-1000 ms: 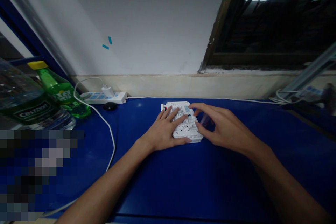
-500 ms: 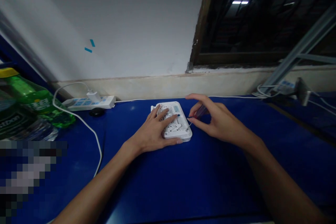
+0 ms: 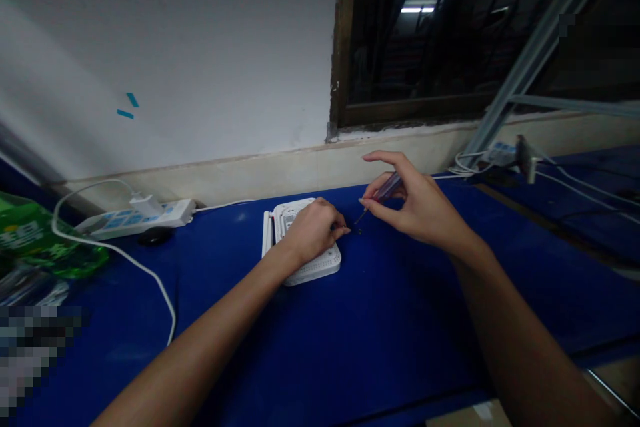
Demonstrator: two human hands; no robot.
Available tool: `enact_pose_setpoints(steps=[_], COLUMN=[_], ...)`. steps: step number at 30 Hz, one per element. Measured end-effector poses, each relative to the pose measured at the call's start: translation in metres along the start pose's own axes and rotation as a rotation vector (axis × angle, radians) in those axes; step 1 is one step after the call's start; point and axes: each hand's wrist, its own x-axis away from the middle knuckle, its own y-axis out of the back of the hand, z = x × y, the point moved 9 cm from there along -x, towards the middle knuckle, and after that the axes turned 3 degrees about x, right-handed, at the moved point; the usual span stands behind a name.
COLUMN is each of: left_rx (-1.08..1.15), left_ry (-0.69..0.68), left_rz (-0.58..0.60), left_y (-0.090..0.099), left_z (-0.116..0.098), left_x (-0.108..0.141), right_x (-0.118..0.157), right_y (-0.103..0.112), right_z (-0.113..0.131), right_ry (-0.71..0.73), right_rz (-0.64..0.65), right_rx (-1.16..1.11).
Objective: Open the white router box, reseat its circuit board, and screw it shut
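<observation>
A white perforated device (image 3: 314,268) with rounded corners lies on the blue table (image 3: 310,347), a white bar along its left side. My left hand (image 3: 315,230) rests over the device, its fingers bent together past the right edge; what they hold, if anything, is too small to make out. To the right, my right hand (image 3: 405,203) grips a screwdriver (image 3: 389,188) with a purplish handle, its thin shaft slanting down to the left. Near the tip, tiny dark specks (image 3: 359,231) lie on the table.
A white power strip (image 3: 175,215) with a plug and cable stands by the wall, a black mouse-like object (image 3: 155,235) before it. Green bottles (image 3: 50,240) lie far left. At the right are a metal frame (image 3: 520,80), cables and a phone-like object (image 3: 526,159).
My left hand has gone from spread flat on the device to bent fingers at its right edge. The screwdriver tip has moved off the device. The view has shifted to the right.
</observation>
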Motion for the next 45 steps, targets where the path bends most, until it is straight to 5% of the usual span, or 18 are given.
enact_pose_setpoints(steps=[10,16,29,34,39,45], left_rx=[-0.139,-0.151,-0.129,-0.222,-0.329,-0.054], left_ry=[-0.003,-0.019,0.004,0.136,0.564,0.236], left_rz=[0.248,0.265,0.19,0.03,0.003,0.306], left_y=[-0.035,-0.048,-0.04,-0.005,0.016,0.012], left_z=[0.002,0.002,0.001,-0.003,0.024,0.033], left_x=[-0.05,-0.054,-0.044,-0.018,0.041,0.075], right_x=[0.006,0.006,0.006,0.005,0.002,0.002], right_y=[0.001,0.002,0.002,-0.001,-0.02,-0.07], right_z=[-0.068,-0.073,-0.072,-0.068,-0.068,-0.052], right_ry=[-0.123,-0.137,-0.128,-0.145,-0.163,-0.04], right_rz=[0.112,0.115,0.11,0.069,-0.065,0.02], right_rx=[0.174,0.166,0.126,0.05,-0.045,0.146])
